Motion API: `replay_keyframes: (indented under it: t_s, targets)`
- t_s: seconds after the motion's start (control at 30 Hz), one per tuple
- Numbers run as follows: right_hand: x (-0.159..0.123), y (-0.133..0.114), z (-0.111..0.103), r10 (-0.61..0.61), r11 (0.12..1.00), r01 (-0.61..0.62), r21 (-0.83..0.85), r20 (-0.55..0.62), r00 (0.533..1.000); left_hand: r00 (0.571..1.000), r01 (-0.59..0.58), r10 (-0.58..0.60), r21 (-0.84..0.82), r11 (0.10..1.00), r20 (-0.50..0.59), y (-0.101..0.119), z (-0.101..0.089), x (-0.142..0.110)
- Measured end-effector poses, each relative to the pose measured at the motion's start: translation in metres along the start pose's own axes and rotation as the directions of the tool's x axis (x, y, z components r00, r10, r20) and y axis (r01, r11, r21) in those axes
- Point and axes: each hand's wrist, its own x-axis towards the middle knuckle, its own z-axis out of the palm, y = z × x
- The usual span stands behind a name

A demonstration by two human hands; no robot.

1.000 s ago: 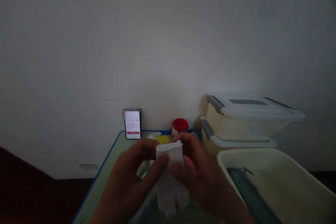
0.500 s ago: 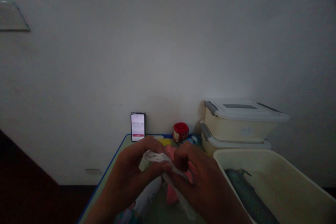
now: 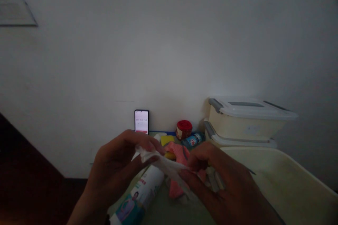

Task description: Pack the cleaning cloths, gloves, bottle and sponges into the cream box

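Note:
A thin white glove is stretched between my two hands above the table. My left hand pinches its left end between thumb and fingers. At the other end my right hand grips the edge, thumb against bent fingers. Loose glove material hangs down toward the right hand. Below the glove lie a pink cloth and a white spray can with a printed picture, tilted on its side. Part of the cloth is hidden by the glove and my right hand.
A phone showing a timer leans on the wall. Farther back are a yellow sponge, a red roll and a blue-labelled bottle. Two lidded boxes are stacked behind a cream tub at right.
The glove was upright and folded, then opened out sideways as my hands moved apart. My view has shifted, uncovering more of the spray can, cloth and bottle.

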Motion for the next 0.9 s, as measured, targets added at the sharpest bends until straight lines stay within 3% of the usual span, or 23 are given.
replay_keyframes:
  t_s: [0.2, 0.33, 0.6, 0.7, 0.83, 0.9]
  targets:
    - [0.001, 0.000, 0.006, 0.003, 0.999, -0.004, 0.039, 0.039, 0.999, 0.994, 0.034, -0.022, 0.108, 0.994, -0.110, -0.009, 0.001, 0.002]
    - [0.002, 0.002, 0.010, 0.053, 0.999, -0.053, -0.010, 0.040, 0.998, 0.994, 0.053, -0.038, 0.151, 0.987, -0.105, -0.012, 0.002, 0.004]
    - [0.004, 0.006, 0.017, 0.126, 0.989, -0.137, 0.052, 0.180, 0.976, 0.991, -0.014, 0.039, 0.184, 0.983, -0.131, -0.010, 0.006, 0.008]
    - [0.005, 0.006, 0.020, 0.134, 0.988, -0.145, 0.053, 0.164, 0.977, 0.991, 0.004, 0.018, 0.168, 0.986, -0.133, -0.012, 0.006, 0.009]
    - [0.007, 0.006, 0.023, 0.133, 0.991, -0.134, 0.016, 0.057, 0.989, 0.990, 0.099, -0.086, 0.120, 0.988, -0.113, -0.018, 0.007, 0.011]
    - [0.007, 0.006, 0.023, 0.138, 0.990, -0.140, 0.018, 0.071, 0.988, 0.989, 0.113, -0.100, 0.128, 0.985, -0.108, -0.020, 0.008, 0.012]
